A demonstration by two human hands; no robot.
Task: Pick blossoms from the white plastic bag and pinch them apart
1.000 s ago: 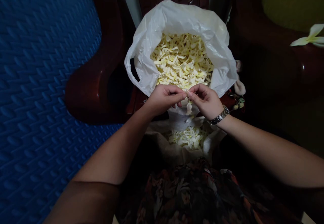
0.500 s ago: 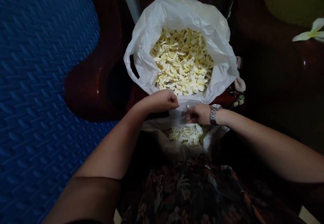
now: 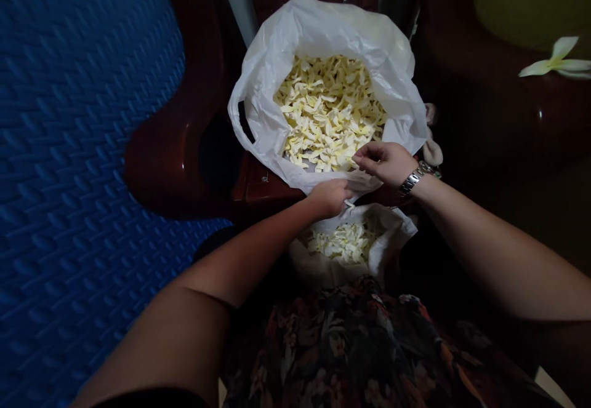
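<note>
A large white plastic bag (image 3: 318, 23) stands wide with its mouth towards me, and cream-white flowers with yellow centres (image 3: 327, 112) fill it. My right hand (image 3: 390, 162), a metal watch on its wrist, reaches over the bag's near right rim. Its thumb and fingers are pinched at the edge of the flowers; whether they grip one is hidden. Below that rim my left hand (image 3: 330, 197) is closed, with a small white piece (image 3: 349, 204) showing at its fingertips. Just under it is a smaller white bag (image 3: 397, 226) holding more pale flowers (image 3: 344, 243).
The big bag rests on a dark red glossy seat (image 3: 263, 186). A curved red armrest (image 3: 161, 162) rises on the left, beside a blue textured mat (image 3: 83, 211). One flower (image 3: 556, 62) lies on the dark red surface at the right. A patterned cloth (image 3: 332, 346) covers my lap.
My right hand has moved up and right, to the flowers at the large bag's rim. My left hand has shifted right and slightly down, over the smaller bag. The view has moved slightly.
</note>
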